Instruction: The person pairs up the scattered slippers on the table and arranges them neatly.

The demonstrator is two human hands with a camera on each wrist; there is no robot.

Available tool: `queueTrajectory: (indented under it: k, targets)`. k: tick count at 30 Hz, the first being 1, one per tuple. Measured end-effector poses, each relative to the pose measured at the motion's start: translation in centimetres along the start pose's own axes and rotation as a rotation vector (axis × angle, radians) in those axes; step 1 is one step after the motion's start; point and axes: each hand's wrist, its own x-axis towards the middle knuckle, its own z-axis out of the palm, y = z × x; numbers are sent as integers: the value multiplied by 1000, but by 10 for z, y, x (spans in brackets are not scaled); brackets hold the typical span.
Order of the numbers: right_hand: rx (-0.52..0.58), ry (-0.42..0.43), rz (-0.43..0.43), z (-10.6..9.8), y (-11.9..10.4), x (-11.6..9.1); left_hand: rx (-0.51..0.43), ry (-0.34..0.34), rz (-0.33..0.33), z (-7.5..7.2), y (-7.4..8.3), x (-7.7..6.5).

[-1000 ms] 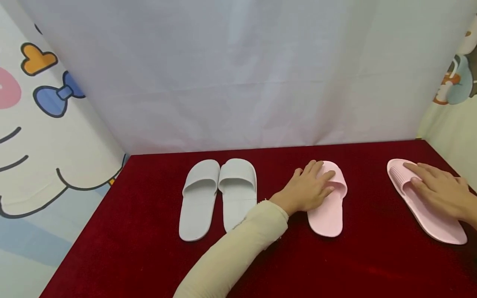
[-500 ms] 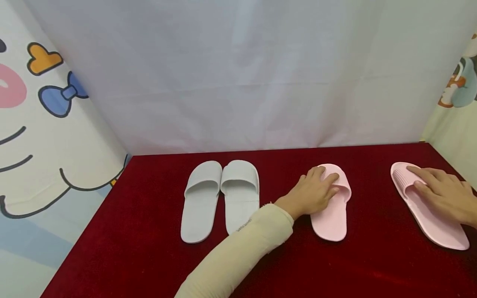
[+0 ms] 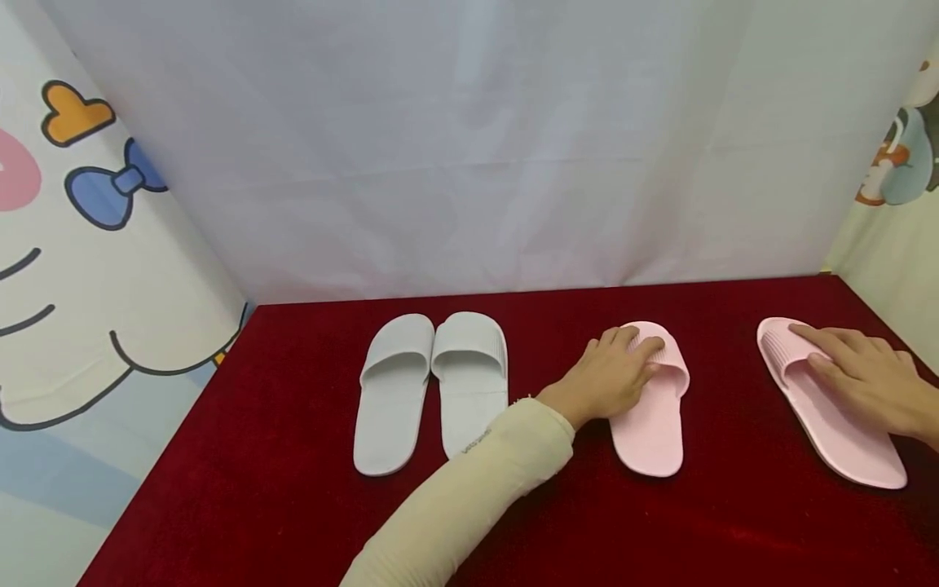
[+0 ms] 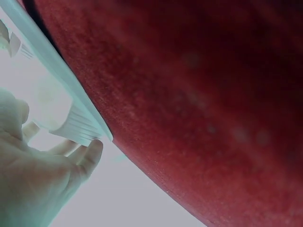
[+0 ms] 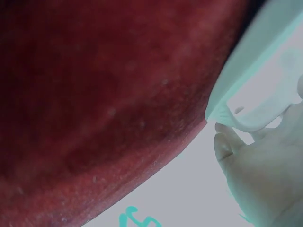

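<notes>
Two pink slippers, flat on the red-covered bench (image 3: pixel 264 505), one to each hand, a stretch of red between them. Key relation: that gap, and the slant across it. Left pink slipper (image 3: pixel 649 440): long axis runs nearly straight away from the person, toe far. Right pink slipper (image 3: pixel 836 444): toe far too, but canted left, heel swung out right; axes not parallel.

Left hand (image 3: pixel 605 375) comes over its slipper's left edge, fingers on the strap. Right hand (image 3: pixel 873 379) comes over from the right, forefinger and thumb on the strap. So both hands sit outboard, gap inboard. Grip, both: moderately spread over the strap; clasping or merely pressing, cannot tell, outer fingers partly hidden.

White pair (image 3: pixel 392 424) left of the pink ones, side by side; left sleeve (image 3: pixel 477 481) covers one heel.
</notes>
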Motion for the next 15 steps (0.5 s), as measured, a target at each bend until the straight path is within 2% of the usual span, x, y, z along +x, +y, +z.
queueTrajectory:
  k: [6, 15]
  targets:
    - [4, 19, -27, -2, -2, -2, -37, -11, 34, 0, 4, 1]
    - [62, 59, -106, -2, -2, -2, -62, 13, 82, -1, 5, -1]
